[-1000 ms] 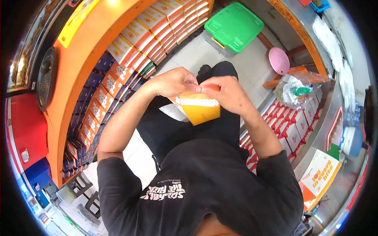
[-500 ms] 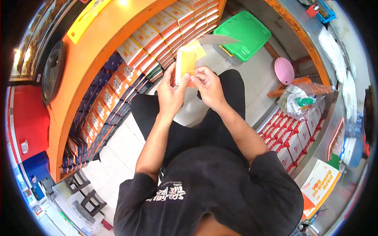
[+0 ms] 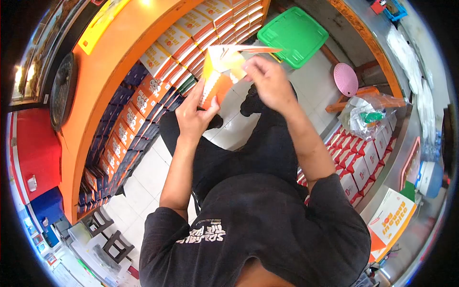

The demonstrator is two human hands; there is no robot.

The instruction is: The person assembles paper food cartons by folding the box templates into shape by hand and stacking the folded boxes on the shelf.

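An orange, yellow and white cardboard box [image 3: 217, 88], partly folded, is held up in front of my knees. My left hand [image 3: 192, 115] grips its lower left side, with the thumb on the near face and the fingers along the outer side. At the upper right, my right hand [image 3: 271, 86] is closed, with its fingertips at a yellow flap of the box. A long thin flap sticks out above this hand towards the right. Slight motion blur softens the right hand and the flaps.
On the left, orange shelving [image 3: 165, 24] holds stacked printed boxes [image 3: 143, 98]. A green-lidded bin [image 3: 294, 38] stands ahead, with a pink round stool top [image 3: 345, 80] to its right. Red-and-white boxes [image 3: 354, 177] and a plastic bag [image 3: 366, 117] are at the right.
The box has opened from a flat, narrow shape into a wider form with flaps spread. My right hand has moved up and right, away from my left hand, which has shifted slightly left and down.
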